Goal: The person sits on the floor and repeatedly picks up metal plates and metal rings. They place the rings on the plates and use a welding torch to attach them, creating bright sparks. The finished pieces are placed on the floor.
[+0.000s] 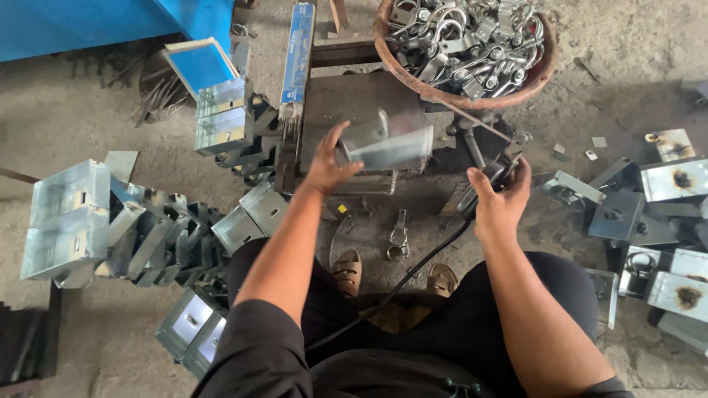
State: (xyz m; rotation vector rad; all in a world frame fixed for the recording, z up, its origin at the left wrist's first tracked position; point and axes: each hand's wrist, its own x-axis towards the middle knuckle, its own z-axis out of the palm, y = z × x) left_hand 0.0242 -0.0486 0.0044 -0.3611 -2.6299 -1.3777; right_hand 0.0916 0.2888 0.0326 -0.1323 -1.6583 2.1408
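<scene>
My left hand (pixel 328 163) grips a shiny folded sheet-metal box (pixel 387 147), blurred, held just above a dark metal work block (pixel 346 96). My right hand (pixel 501 197) is closed on a dark welding electrode holder (pixel 483 171) with a black cable (pixel 398 284) running back between my knees. The holder sits just right of the box. My sandalled feet (pixel 350 271) rest on the ground below.
A rusty round basin (pixel 538 74) full of metal shackles stands at the top. Stacks of galvanised boxes (pixel 74 214) lie left, scorched welded ones (pixel 675 180) right. A blue packet of electrodes (pixel 297 59) and a blue panel (pixel 74 22) sit beyond. A loose shackle (pixel 399 239) lies near my feet.
</scene>
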